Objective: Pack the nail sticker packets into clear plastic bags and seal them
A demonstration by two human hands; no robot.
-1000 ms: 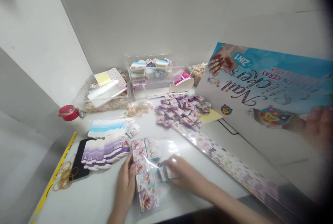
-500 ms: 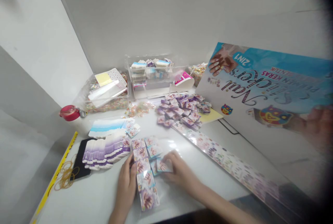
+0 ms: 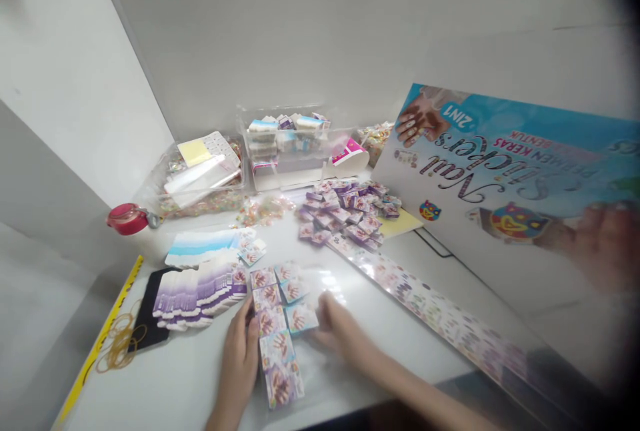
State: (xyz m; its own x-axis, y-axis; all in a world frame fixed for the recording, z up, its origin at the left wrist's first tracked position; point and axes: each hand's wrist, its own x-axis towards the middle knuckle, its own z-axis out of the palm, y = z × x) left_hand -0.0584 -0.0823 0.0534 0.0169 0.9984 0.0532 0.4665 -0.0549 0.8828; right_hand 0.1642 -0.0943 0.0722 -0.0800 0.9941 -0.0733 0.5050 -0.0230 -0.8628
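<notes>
Contents, table [image 3: 165, 377]?

Clear plastic sheet [image 3: 323, 281] under glossy rectangular card packets [image 3: 273, 351], columned, printed with hands.

Grips?

Left hand [image 3: 239, 364]: open, flat against the column. Right hand [image 3: 340, 331]: open, fingers curled just beside the packets, clamping nothing.

Bright, even, diffuse light fills the scene, leaving only soft shadows on the white table [image 3: 390, 344]. Glare spots the clear plastic sheet [image 3: 320, 281] at lower center. A dark vignette curves down the right edge, where the wide-angle view bends and softens, and fine detail looks slightly blurred.
</notes>
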